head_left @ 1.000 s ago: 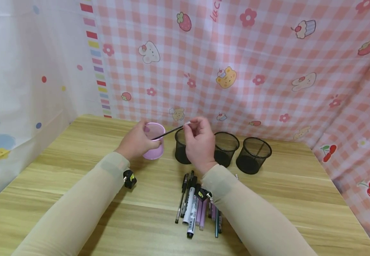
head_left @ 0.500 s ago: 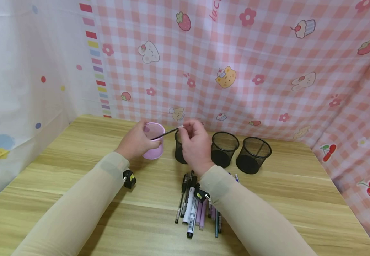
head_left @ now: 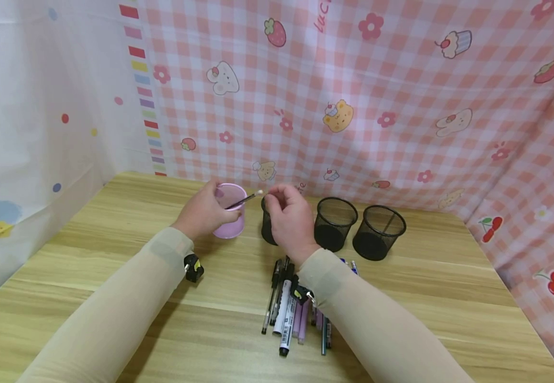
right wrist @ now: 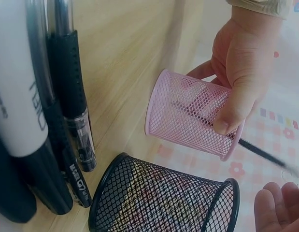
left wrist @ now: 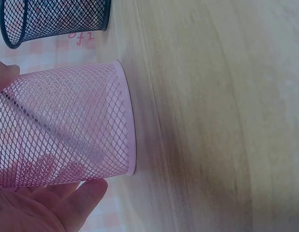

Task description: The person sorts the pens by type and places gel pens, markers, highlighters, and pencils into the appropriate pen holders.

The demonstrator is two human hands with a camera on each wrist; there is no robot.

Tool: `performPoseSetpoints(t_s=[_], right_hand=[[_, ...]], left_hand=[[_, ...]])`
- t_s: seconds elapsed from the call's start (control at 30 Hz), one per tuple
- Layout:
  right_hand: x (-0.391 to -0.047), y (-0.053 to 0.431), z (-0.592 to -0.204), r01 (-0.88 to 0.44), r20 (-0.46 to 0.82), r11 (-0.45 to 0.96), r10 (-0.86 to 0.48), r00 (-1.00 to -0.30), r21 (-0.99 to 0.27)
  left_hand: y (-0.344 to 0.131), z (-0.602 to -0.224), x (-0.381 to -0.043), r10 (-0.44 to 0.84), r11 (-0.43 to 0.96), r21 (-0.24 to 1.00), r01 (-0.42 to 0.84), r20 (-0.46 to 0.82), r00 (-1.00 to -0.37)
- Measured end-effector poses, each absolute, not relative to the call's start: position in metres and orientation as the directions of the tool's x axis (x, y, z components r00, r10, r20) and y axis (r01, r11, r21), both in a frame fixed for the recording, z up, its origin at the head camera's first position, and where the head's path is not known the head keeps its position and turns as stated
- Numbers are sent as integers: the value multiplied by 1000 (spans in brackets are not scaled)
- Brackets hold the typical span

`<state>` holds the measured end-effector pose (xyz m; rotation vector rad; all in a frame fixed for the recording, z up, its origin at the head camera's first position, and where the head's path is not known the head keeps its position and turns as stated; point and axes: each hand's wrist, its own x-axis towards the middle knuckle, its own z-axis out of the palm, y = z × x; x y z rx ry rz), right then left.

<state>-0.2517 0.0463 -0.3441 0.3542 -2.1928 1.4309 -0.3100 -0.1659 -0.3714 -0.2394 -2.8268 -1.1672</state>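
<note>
My left hand grips the pink mesh pen holder around its upper part, thumb on the near side. A slim black pencil with a pale end leans inside it, sticking out over the rim to the right. Just right of that end is my right hand, its fingers loosely bent and holding nothing. In the right wrist view a small gap separates its fingertips from the pencil. Through the pink mesh in the left wrist view, the pencil's dark shaft slants across the holder.
Behind my right hand stands a black mesh pen holder, partly hidden. Two more black mesh holders, one in the middle and one farther right, stand beside it. Pens and markers lie in a pile below, partly under my right forearm.
My right hand has moved left and down with the pencil, then let go of it. The pencil sits lower in the pink holder. My left hand has stayed put.
</note>
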Motion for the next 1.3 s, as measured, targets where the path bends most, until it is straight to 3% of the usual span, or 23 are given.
performPoseSetpoints(t_s=[0.3,0.63,1.03,1.3], right_hand=[[-246,64,-340,-419,477,434,28,-878,-798],[-233,121,-326,-323,381,552,-10,-924,-769],[-212,192,-318,-234,222,809,-131,-966,-539],[-205,222,-335,-161,-21,883,-190,-982,-440]], left_hand=[[-164,-372,-311,123,689,706,162,105,-987],[-161,-368,-309,125,688,710,151,89,-988],[-166,-370,-309,130,686,708,165,104,-986],[-165,-370,-308,125,683,714,151,89,-988]])
